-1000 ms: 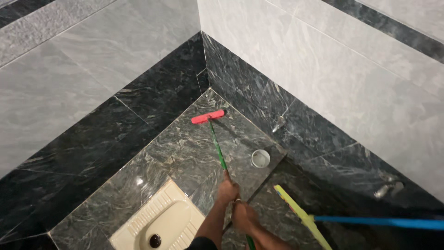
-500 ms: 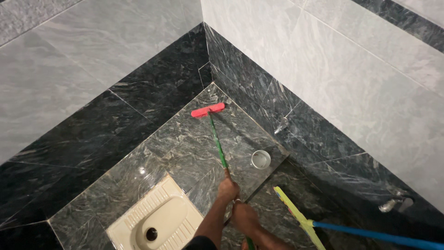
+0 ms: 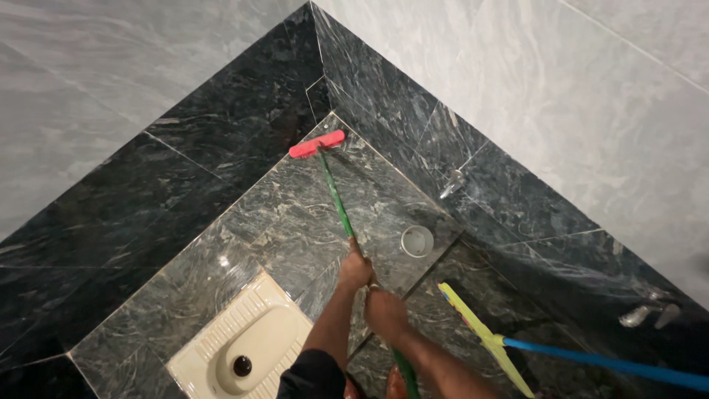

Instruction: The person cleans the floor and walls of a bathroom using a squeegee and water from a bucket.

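Note:
Both of my hands grip one long green handle (image 3: pixel 336 199) that ends in a red brush head (image 3: pixel 317 144). The brush head lies on the raised dark marble floor, close to the corner where the two black-tiled walls meet. My left hand (image 3: pixel 354 270) is the forward one on the handle. My right hand (image 3: pixel 385 312) holds it just behind, nearer my body. The handle's lower end runs down past my right wrist and out of view.
A cream squat toilet pan (image 3: pixel 244 347) is set into the floor at lower left. A small white round cup (image 3: pixel 417 240) sits near the step edge. A yellow squeegee (image 3: pixel 480 336) with a blue handle (image 3: pixel 605 363) lies at right. Metal taps (image 3: pixel 452 181) (image 3: pixel 650 316) stick out of the right wall.
The red brush head has slid farther toward the wall corner. My hands have moved up and forward along with the handle.

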